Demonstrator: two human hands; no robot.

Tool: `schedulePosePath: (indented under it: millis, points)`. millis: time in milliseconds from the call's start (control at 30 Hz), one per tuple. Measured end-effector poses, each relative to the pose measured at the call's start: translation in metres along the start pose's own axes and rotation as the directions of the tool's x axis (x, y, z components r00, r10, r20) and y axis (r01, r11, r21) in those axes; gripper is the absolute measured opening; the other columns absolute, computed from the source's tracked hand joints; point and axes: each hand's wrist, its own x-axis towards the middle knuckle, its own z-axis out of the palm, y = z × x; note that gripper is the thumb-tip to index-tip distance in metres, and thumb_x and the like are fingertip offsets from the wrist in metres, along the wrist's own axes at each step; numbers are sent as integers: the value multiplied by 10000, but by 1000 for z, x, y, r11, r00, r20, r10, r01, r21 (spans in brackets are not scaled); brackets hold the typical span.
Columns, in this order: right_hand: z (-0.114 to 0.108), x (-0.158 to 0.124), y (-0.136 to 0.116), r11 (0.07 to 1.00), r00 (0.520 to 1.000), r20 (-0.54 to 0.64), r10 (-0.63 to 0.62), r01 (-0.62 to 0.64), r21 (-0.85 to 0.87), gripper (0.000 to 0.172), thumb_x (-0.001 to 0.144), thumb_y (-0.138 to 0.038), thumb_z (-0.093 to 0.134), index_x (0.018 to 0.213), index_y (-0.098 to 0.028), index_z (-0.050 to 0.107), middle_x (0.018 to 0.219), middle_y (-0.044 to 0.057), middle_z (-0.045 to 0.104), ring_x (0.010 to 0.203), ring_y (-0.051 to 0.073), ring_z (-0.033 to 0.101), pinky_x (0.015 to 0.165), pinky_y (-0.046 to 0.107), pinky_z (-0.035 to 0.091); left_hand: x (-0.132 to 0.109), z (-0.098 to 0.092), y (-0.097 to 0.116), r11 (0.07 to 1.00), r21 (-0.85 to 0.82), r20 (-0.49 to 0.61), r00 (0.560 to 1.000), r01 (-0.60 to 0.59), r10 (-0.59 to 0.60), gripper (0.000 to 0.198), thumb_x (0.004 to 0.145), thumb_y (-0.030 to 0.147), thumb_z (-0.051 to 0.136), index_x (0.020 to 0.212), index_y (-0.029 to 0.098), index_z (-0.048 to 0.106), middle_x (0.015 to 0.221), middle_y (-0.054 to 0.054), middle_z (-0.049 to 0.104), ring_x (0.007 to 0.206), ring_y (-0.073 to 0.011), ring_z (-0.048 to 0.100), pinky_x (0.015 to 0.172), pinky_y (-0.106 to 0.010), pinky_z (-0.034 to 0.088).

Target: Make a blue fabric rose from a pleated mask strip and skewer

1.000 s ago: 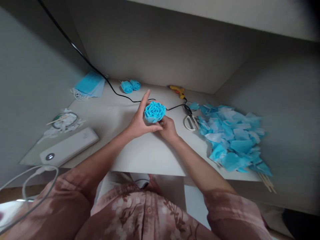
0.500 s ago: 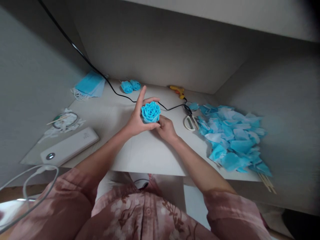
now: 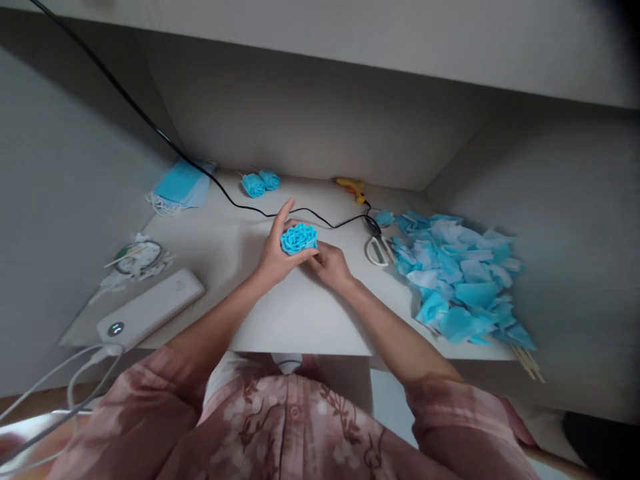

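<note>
A blue rosette [image 3: 299, 239] of folded petals sits near the middle of the head view, between my hands. My left hand [image 3: 278, 253] cups it from the left, with the thumb along its near side and the index finger pointing up. Just below and to the right, my right hand [image 3: 329, 263] is closed with its fingers bent under the flower; what it pinches is hidden behind the left thumb and the rosette. Two more blue rosettes [image 3: 254, 185] lie at the back of the white table [image 3: 300, 320].
Blue and white fabric pieces [image 3: 470, 273] are heaped on the right, over thin sticks [image 3: 529, 363]. Scissors [image 3: 376, 251] and a yellow glue gun [image 3: 354, 189] lie behind. Face masks [image 3: 181, 183], white scraps [image 3: 140, 257] and a power bank [image 3: 153, 307] are at left. A black cable [image 3: 235, 203] crosses.
The rosette has tilted in my hands, so its top looks flatter and its side shows more. The view has shifted slightly, and both hands keep their places around the flower.
</note>
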Motion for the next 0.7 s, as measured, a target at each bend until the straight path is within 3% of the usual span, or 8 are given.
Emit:
schedulePosePath:
  millis: [133, 233, 367, 533, 700]
  points:
    - [0, 0, 1, 994, 997, -17, 71, -70, 89, 191, 958, -364, 559, 893, -211, 653, 796, 37, 716, 711, 187, 629, 686, 285, 475, 6, -3, -14, 993, -99, 72, 995, -57, 65, 1457, 602, 741, 905, 1689, 347, 20, 1495, -171, 544, 1286, -366, 620, 1038, -480, 557]
    - [-1, 1, 1, 988, 991, -51, 128, -122, 96, 209, 957, -371, 559, 916, -200, 672, 793, 38, 721, 694, 180, 620, 677, 280, 476, 12, -11, -20, 991, -133, 89, 995, -33, 45, 1444, 617, 796, 855, 1685, 374, -19, 1550, -178, 494, 1377, -366, 571, 1088, -505, 533]
    - [-1, 2, -1, 984, 989, -53, 139, -132, 118, 274, 976, -429, 536, 909, -198, 666, 784, 42, 716, 681, 177, 608, 678, 277, 478, 19, -18, -18, 984, -177, 144, 990, 14, 12, 1381, 674, 717, 878, 1688, 391, -1, 1531, -186, 521, 1367, -333, 590, 1083, -492, 538]
    - [-1, 2, -6, 989, 996, -20, 86, -83, 123, 305, 1003, -436, 497, 862, -204, 635, 759, 42, 693, 680, 180, 599, 686, 278, 467, 28, -16, 3, 975, -167, 222, 969, 150, -110, 1372, 688, 593, 930, 1706, 323, 51, 1531, -215, 520, 1314, -334, 618, 1065, -481, 546]
    - [1, 0, 1, 994, 998, -23, 50, -48, 97, 360, 1035, -461, 452, 857, -206, 634, 763, 51, 686, 690, 195, 609, 685, 293, 470, 32, -5, 18, 968, -205, 205, 973, 145, -103, 1255, 757, 492, 905, 1702, 322, 97, 1377, -156, 639, 1142, -286, 692, 996, -440, 576]
